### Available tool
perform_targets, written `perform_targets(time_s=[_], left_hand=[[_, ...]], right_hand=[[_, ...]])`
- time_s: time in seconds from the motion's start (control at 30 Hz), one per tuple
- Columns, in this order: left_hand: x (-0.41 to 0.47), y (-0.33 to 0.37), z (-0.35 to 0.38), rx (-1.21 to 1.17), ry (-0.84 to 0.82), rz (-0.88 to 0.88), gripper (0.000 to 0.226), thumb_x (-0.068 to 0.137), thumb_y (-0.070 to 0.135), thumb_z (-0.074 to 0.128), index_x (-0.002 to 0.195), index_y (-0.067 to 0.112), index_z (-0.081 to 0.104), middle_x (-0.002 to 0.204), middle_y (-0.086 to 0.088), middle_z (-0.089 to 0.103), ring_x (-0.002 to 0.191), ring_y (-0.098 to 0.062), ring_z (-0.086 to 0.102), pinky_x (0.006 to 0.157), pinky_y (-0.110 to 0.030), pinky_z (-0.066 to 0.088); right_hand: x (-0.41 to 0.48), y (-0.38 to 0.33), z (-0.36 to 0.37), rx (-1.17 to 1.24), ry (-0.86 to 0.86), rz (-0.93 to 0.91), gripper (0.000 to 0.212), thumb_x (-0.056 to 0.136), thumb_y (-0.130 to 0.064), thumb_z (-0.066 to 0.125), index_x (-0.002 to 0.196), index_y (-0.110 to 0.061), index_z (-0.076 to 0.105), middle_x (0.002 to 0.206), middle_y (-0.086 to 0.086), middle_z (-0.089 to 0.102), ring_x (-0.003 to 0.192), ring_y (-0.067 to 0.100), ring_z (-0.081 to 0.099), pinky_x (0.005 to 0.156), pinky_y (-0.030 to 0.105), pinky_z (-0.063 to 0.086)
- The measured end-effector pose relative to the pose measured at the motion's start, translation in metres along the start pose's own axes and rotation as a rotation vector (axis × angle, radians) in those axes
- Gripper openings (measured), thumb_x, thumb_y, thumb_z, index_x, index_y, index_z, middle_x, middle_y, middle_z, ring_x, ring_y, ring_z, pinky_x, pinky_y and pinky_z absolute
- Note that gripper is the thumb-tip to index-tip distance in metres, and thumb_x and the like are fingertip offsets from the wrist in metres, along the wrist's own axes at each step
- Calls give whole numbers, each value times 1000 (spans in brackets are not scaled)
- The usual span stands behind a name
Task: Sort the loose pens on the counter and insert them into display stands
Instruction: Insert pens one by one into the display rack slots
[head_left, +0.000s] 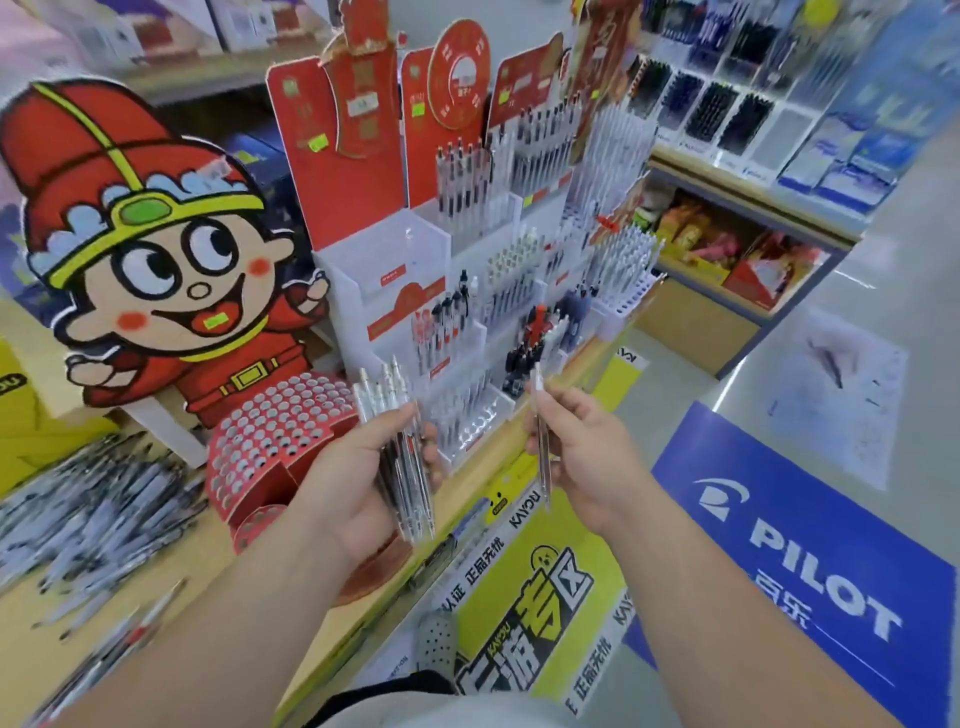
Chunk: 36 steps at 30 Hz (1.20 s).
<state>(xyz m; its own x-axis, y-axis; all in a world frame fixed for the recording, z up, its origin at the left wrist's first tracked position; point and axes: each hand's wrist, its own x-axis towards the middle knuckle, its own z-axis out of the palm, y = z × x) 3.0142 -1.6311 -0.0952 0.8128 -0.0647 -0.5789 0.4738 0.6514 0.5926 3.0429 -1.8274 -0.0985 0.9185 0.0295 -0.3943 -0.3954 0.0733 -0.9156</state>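
Head view, both hands raised over the front edge of the counter (208, 561). My left hand (358, 478) has its fingers wrapped round a bundle of pens (402, 457), clicker ends fanned upward. I judge that this keeps the stock ready while leaving the other hand free. My right hand (576, 447) pinches a single clear pen (543, 441) between thumb and fingertips, held near upright with its tip down, which suits dropping it into a slot. The clear tiered display stands (467, 364) rise just beyond both hands at the counter's right end, partly filled. A red perforated stand (275, 431) sits to their left, its holes looking empty. The heap of loose pens (88, 509) lies at the counter's left edge, so most sorting is not yet done. I cannot tell which slot is meant, as the picture is blurred.
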Motion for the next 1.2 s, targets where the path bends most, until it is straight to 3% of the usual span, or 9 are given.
perform_targets(time_s=[0.07, 0.23, 0.43, 0.6, 0.7, 0.77, 0.97, 1.1, 1.2], left_hand=[[15, 12, 5, 3, 18, 20, 12, 97, 19, 60, 104, 11, 65, 73, -6, 63, 57, -18, 58, 52, -31, 53], [49, 44, 27, 43, 50, 18, 25, 92, 25, 65, 74, 9, 72, 69, -7, 60, 56, -18, 56, 58, -34, 51], [82, 59, 50, -58, 26, 94, 20, 95, 23, 61, 110, 11, 66, 79, -4, 61, 60, -16, 57, 55, -31, 53], [103, 70, 77, -103, 112, 159, 37, 96, 27, 58, 67, 15, 76, 72, -3, 60, 54, -15, 57, 53, -25, 55], [120, 67, 106, -135, 179, 236, 20, 96, 26, 57, 88, 16, 72, 74, -2, 60, 54, -15, 58, 51, -26, 55], [130, 64, 128, -157, 219, 270, 15, 95, 25, 57, 94, 15, 68, 75, -2, 61, 54, -15, 57, 51, -27, 55], [138, 61, 178, -242, 346, 395, 14, 99, 23, 54, 96, 16, 66, 75, -2, 58, 58, -15, 55, 52, -29, 53], [120, 63, 172, -315, 486, 457, 25, 89, 27, 65, 73, 11, 76, 73, -5, 60, 58, -17, 57, 55, -32, 53], [104, 64, 158, -383, 519, 478, 23, 84, 29, 66, 90, 7, 71, 74, -6, 59, 59, -18, 56, 53, -31, 54]], right_hand=[[16, -14, -2, -48, -27, -40, 9, 99, -23, 62, 108, -24, 66, 78, 0, 68, 65, 12, 59, 46, 22, 39], [53, -49, -13, -68, -52, -106, 24, 88, -10, 74, 106, -21, 64, 80, 7, 73, 66, 21, 67, 47, 27, 46], [105, -74, -19, -70, -105, -114, 15, 93, -6, 68, 103, -16, 67, 82, 6, 73, 72, 27, 69, 48, 30, 50], [162, -101, -26, -98, -242, -170, 17, 93, -7, 67, 108, -16, 67, 95, 24, 66, 80, 30, 71, 56, 35, 56], [199, -114, -44, -122, -364, -197, 49, 93, -16, 70, 137, -27, 51, 108, 23, 66, 95, 40, 70, 67, 43, 57], [217, -126, -58, -130, -451, -208, 59, 94, -16, 69, 139, -42, 42, 108, 16, 68, 94, 39, 70, 66, 41, 57], [260, -161, -68, -123, -574, -287, 47, 98, -10, 63, 132, -38, 49, 99, 7, 72, 85, 29, 73, 61, 37, 58], [270, -166, -42, -107, -656, -295, 38, 99, -12, 61, 123, -40, 54, 96, 8, 69, 82, 30, 72, 62, 36, 59], [269, -169, -17, -161, -723, -350, 36, 99, -14, 61, 123, -40, 55, 101, 6, 64, 80, 21, 71, 63, 32, 59]])
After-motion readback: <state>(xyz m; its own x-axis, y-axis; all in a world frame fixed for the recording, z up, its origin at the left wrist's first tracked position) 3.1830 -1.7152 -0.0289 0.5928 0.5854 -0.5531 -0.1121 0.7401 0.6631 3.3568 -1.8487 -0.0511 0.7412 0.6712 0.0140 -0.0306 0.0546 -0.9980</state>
